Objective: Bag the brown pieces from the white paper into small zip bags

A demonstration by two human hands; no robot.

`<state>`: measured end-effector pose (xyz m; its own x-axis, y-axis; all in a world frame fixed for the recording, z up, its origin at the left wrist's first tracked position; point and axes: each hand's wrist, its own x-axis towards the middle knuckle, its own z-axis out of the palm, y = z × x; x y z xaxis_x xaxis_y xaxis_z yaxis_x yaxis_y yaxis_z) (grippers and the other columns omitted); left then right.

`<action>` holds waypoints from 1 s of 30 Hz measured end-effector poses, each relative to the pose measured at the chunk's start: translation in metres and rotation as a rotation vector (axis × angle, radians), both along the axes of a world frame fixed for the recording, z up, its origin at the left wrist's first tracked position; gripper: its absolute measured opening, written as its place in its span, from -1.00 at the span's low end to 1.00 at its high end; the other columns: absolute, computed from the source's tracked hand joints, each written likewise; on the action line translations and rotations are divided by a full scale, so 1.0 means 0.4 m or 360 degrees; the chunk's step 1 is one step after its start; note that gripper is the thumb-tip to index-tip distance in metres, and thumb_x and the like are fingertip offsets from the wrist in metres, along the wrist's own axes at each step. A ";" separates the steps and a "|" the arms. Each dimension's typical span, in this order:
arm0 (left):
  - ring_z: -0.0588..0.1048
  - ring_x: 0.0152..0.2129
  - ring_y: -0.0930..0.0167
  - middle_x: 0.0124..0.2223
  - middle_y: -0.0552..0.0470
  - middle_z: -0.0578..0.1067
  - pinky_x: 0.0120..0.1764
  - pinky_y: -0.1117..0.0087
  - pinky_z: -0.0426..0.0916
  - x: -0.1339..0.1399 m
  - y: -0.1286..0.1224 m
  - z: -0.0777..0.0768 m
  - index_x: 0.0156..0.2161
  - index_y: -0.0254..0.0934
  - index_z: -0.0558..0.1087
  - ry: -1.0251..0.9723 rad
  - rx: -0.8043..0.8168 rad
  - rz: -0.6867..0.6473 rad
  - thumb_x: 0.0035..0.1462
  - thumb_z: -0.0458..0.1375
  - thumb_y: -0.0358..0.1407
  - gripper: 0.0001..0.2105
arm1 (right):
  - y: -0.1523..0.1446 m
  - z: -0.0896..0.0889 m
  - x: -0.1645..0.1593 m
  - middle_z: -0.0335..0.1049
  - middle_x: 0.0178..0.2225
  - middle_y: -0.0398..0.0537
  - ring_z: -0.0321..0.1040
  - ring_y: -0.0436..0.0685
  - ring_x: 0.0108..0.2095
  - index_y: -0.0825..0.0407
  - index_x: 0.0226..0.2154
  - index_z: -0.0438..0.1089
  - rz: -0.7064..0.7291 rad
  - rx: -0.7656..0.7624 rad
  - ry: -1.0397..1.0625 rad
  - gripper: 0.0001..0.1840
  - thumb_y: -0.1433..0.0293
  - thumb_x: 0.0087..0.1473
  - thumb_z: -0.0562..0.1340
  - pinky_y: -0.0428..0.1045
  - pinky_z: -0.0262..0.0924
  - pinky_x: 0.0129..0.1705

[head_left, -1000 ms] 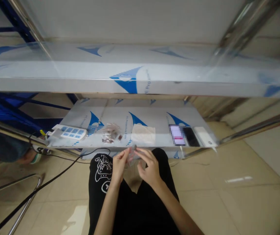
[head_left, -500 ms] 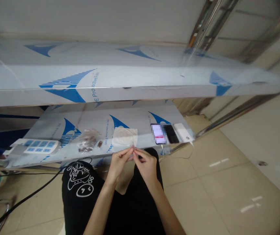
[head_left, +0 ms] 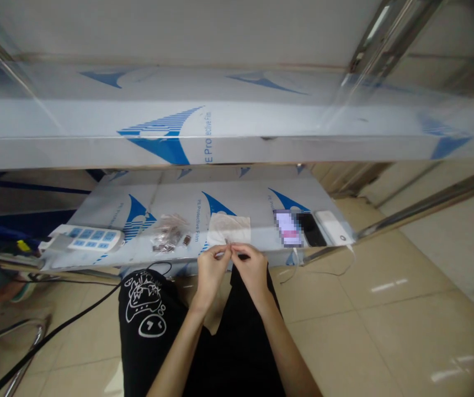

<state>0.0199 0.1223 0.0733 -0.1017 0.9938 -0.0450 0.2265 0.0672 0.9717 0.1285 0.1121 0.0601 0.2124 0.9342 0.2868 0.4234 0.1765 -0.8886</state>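
My left hand (head_left: 212, 271) and my right hand (head_left: 251, 267) meet fingertip to fingertip just above the front edge of the lower shelf. Both are closed in a pinch. Something tiny pokes up between the fingertips, too small and blurred to name. Right behind them lies a white cloth or paper square (head_left: 230, 226), its near edge partly covered by my fingers. To the left of the square rests a clear plastic bag (head_left: 168, 231) with small brown pieces in it. One small dark brown piece (head_left: 187, 240) sits beside the bag.
A white power strip (head_left: 96, 238) lies at the shelf's left end. On the right are a lit phone (head_left: 288, 227), a dark phone (head_left: 312, 229) and a white power bank (head_left: 331, 228) with a cable. A film-covered upper shelf (head_left: 237, 149) overhangs behind. A black cable (head_left: 67, 321) runs at lower left.
The view has swung left, so the shelf and its things sit further right. My hands stay pinched together, with fingertips now a little higher against the white square's near edge.
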 end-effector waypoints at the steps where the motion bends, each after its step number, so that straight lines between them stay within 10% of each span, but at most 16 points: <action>1: 0.52 -0.41 0.33 -0.38 -0.06 0.58 -0.28 0.37 0.38 -0.011 -0.001 0.001 -0.40 -0.34 0.54 0.0094 0.0036 0.0005 -0.05 0.14 -0.28 -0.82 | 0.002 -0.001 -0.011 0.51 -0.36 -0.08 0.46 0.10 -0.35 0.00 -0.46 0.47 0.0009 0.0023 -0.0070 -0.87 0.36 -0.04 0.20 -0.02 0.37 -0.25; 14: 0.44 -0.57 0.43 -0.58 0.04 0.46 -0.35 0.44 0.30 -0.065 -0.064 -0.013 -0.59 -0.30 0.41 0.0600 0.0118 0.0120 -0.07 0.06 -0.36 -0.84 | -0.011 -0.010 -0.018 0.50 -0.50 -0.07 0.46 0.13 -0.46 0.03 -0.51 0.43 -0.0100 -0.0180 0.0026 -0.88 0.35 -0.14 0.20 -0.02 0.35 -0.36; 30: 0.42 -0.30 0.29 -0.43 -0.07 0.40 -0.46 0.46 0.24 -0.113 -0.013 -0.033 -0.47 -0.28 0.34 0.1329 0.0129 -0.0071 -0.01 0.01 -0.38 -0.91 | 0.055 -0.074 -0.032 0.44 -0.39 -0.15 0.41 0.12 -0.40 -0.04 -0.40 0.25 0.0042 -0.0674 -0.0081 -0.72 0.39 -0.29 0.26 0.02 0.28 -0.30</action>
